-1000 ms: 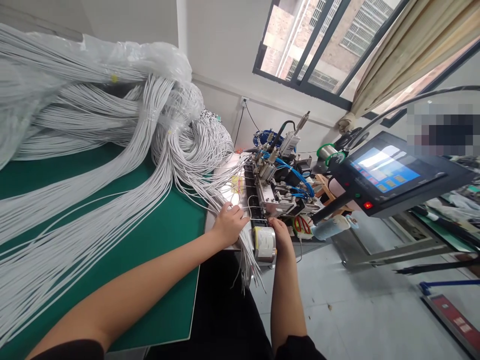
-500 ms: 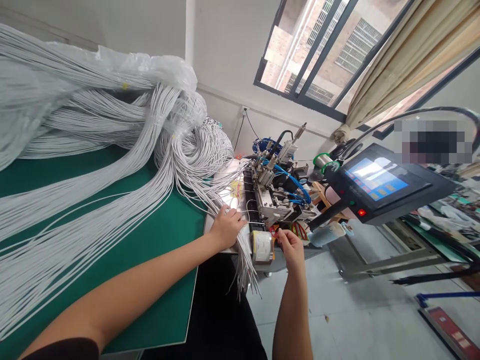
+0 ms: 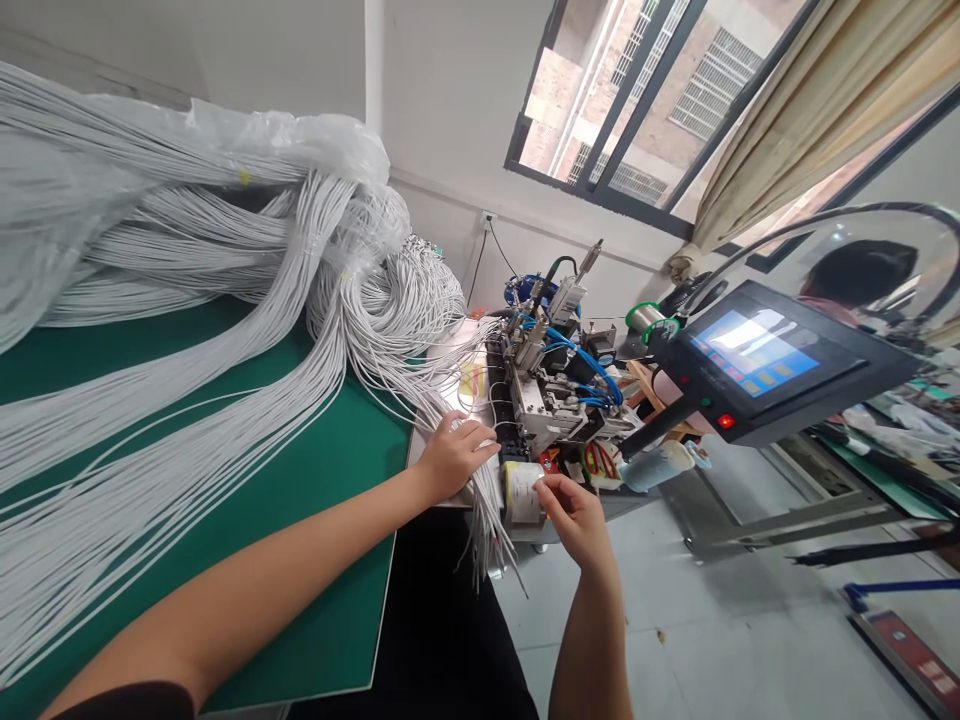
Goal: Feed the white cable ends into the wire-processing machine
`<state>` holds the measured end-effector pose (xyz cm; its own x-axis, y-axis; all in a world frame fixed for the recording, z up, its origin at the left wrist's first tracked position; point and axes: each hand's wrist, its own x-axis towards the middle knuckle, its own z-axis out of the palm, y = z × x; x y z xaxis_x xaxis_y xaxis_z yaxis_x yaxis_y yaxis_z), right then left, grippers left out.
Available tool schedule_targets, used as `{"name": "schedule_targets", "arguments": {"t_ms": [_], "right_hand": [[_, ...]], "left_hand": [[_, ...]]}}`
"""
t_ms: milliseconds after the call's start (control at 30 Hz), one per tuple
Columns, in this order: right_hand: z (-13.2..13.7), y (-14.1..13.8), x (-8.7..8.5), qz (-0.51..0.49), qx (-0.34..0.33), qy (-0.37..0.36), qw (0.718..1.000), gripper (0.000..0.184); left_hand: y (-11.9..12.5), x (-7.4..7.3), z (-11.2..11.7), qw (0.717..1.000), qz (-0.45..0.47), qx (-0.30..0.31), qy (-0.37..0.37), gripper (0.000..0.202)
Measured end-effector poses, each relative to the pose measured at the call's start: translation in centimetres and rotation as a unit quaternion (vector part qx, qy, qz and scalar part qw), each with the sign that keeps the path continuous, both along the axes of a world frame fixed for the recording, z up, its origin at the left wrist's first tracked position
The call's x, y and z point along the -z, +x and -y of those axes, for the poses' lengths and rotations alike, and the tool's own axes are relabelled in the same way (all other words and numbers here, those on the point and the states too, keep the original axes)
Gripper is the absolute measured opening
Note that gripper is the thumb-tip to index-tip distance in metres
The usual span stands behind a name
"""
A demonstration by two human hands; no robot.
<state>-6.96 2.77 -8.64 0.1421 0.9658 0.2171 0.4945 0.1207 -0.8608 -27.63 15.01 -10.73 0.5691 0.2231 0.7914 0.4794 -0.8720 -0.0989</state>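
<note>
My left hand (image 3: 456, 458) lies over a bunch of thin white cables (image 3: 489, 530), its fingers curled down on them at the near edge of the machine. The loose cable ends hang below that hand. My right hand (image 3: 576, 515) is closed in a pinch at the right side of a container with a white label (image 3: 523, 490); what its fingertips hold, if anything, is too small to make out. Just beyond the pinch stands a bench machine (image 3: 551, 405) with metal clamps and blue air hoses. A red part (image 3: 550, 462) shows at its near end.
Long white cable bundles (image 3: 225, 450) spread over the green table (image 3: 322, 600), partly under clear plastic. A control screen (image 3: 757, 350) with a lit red button stands right of the machine. Near it are a solder wire spool (image 3: 651, 323) and a clear bottle (image 3: 660, 466). Another person's head (image 3: 862, 270) shows behind.
My right hand has moved from the red part at the machine's near end back toward me, to the labelled container. My left hand stays on the cables.
</note>
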Motion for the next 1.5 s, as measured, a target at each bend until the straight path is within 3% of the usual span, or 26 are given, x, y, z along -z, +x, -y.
{"name": "schedule_targets", "arguments": {"t_ms": [133, 267, 400, 467, 533, 667, 733, 867, 1033, 1200, 1367, 1500], "right_hand": [[0.0, -1.4, -0.3, 0.046, -0.072, 0.030, 0.996, 0.023], [-0.4, -2.9, -0.6, 0.089, -0.162, 0.051, 0.981, 0.037], [-0.7, -3.5, -0.4, 0.083, -0.175, 0.122, 0.973, 0.028], [-0.7, -3.2, -0.1, 0.057, -0.148, 0.171, 0.972, 0.021], [-0.5, -2.6, 0.3, 0.015, -0.076, 0.208, 0.975, 0.017], [-0.1, -1.5, 1.1, -0.083, 0.080, 0.207, 0.972, 0.021], [-0.2, -1.3, 1.3, -0.097, 0.085, 0.173, 0.976, 0.024], [-0.8, -1.8, 1.3, -0.044, 0.014, 0.112, 0.993, 0.024], [-1.7, -2.7, 1.3, -0.016, -0.041, 0.118, 0.992, 0.015], [-1.6, -2.0, 1.9, -0.114, 0.048, 0.109, 0.986, 0.018], [-1.6, -0.6, 2.3, -0.214, 0.209, 0.153, 0.942, 0.030], [-1.7, -0.2, 2.4, -0.230, 0.245, 0.189, 0.923, 0.033]], "left_hand": [[-0.3, -0.4, 0.0, 0.999, 0.032, 0.026, 0.017, 0.024], [-0.4, -0.6, 0.2, 0.998, 0.054, 0.031, 0.016, 0.027], [-0.4, -0.5, 0.2, 0.999, 0.035, 0.019, 0.016, 0.028], [-0.3, -0.3, 0.1, 1.000, 0.018, 0.009, 0.021, 0.030], [-0.1, -0.1, 0.0, 1.000, 0.002, 0.004, 0.024, 0.028], [0.1, 0.2, -0.3, 0.999, -0.024, 0.024, 0.024, 0.025], [0.1, 0.1, -0.4, 0.998, -0.033, 0.044, 0.028, 0.026], [-0.2, -0.2, -0.3, 0.994, -0.033, 0.091, 0.045, 0.031], [-0.3, -0.3, -0.2, 0.988, -0.032, 0.144, 0.051, 0.024], [-0.2, -0.5, -0.2, 0.986, -0.027, 0.153, 0.061, 0.030], [-0.1, -0.5, -0.2, 0.986, -0.013, 0.141, 0.083, 0.022], [-0.1, -0.4, 0.0, 0.991, -0.032, 0.115, 0.065, 0.015]]}}
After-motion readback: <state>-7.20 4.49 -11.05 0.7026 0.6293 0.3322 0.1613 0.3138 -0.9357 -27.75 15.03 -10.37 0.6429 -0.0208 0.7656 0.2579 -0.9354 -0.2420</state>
